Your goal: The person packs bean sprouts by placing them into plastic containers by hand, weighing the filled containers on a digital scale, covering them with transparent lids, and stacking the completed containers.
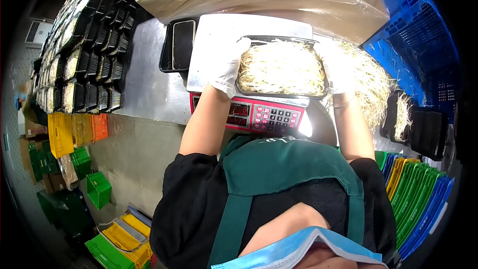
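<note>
A black plastic tray (286, 95) filled with bean sprouts (281, 67) is held level above the scale's metal platform (214, 35); I cannot tell whether it touches the platform. My left hand (230, 69), in a white glove, grips the tray's left side. On the opposite side my right hand (337, 67), also gloved and washed out by glare, closes on the edge. The scale's red keypad panel (274, 117) faces me. Loose bean sprouts (371, 82) lie heaped just beyond my right hand.
Filled black trays (87, 55) stand stacked at the left. An empty black tray (183, 45) lies beside the scale. A plastic-lined carton (259, 0) sits behind, blue crates (418, 40) at the back right. More black trays (429, 132) rest at the right, above folded crates (416, 189).
</note>
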Demonstrator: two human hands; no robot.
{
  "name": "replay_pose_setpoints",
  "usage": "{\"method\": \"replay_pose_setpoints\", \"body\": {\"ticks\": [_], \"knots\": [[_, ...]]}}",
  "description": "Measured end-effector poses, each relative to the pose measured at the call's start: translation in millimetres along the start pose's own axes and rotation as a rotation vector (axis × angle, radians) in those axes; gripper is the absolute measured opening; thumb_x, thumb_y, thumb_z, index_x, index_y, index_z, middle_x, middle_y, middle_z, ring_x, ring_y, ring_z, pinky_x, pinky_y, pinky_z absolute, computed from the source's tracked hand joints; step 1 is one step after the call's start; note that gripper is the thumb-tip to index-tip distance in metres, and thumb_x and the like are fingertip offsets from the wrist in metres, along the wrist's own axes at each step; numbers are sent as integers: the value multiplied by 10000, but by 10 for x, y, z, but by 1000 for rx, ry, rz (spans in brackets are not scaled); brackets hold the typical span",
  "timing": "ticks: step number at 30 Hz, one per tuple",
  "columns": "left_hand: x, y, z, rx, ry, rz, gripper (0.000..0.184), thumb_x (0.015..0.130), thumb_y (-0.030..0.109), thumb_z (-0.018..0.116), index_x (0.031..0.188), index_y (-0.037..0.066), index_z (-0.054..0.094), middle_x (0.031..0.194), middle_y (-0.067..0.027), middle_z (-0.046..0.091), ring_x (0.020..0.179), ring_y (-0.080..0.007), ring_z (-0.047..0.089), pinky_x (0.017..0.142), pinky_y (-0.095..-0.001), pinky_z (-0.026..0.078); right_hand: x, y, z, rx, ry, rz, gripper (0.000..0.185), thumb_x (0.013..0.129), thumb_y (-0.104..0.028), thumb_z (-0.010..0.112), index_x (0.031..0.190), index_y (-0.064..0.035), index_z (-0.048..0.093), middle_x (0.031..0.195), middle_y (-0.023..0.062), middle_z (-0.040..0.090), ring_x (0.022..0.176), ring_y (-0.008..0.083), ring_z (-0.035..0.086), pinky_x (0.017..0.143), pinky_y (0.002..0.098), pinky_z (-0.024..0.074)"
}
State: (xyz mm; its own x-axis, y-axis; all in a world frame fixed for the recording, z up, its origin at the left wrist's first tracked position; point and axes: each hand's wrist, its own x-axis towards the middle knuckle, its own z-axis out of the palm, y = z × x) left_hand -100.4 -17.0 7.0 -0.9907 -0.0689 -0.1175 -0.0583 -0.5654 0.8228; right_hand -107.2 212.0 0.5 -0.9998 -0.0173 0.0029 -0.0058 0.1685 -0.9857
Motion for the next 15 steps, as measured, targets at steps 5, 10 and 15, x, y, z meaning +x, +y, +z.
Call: {"method": "replay_pose_setpoints", "body": {"ticks": [5, 10, 15], "knots": [[101, 64, 39, 45, 20, -9, 303, 801, -20, 586, 1103, -14, 567, 1075, -111, 603, 946, -192, 595, 792, -292, 523, 172, -24, -5, -306, 29, -218, 303, 922, -253, 533, 982, 19, 652, 921, 147, 666, 838, 199, 616, 731, 334, 486], [418, 33, -227, 669, -2, 277, 324, 810, -2, 576, 1131, -37, 556, 1116, -144, 586, 985, -223, 584, 868, -322, 489, 321, -295, 220, -1113, -20, -488, 497, 916, -329, 494, 1267, 23, 472, 1057, 264, 572, 921, 356, 601, 775, 421, 495], [424, 128, -192, 1680, -117, 1023, 455, 807, 125, 615, 1228, -20, 520, 1172, -215, 560, 1074, -367, 519, 964, -428, 392, 239, -131, 315, -1259, -68, -493, 549, 941, -288, 474, 1377, 30, 375, 1375, 223, 448, 1230, 397, 465, 1012, 435, 388]]}}
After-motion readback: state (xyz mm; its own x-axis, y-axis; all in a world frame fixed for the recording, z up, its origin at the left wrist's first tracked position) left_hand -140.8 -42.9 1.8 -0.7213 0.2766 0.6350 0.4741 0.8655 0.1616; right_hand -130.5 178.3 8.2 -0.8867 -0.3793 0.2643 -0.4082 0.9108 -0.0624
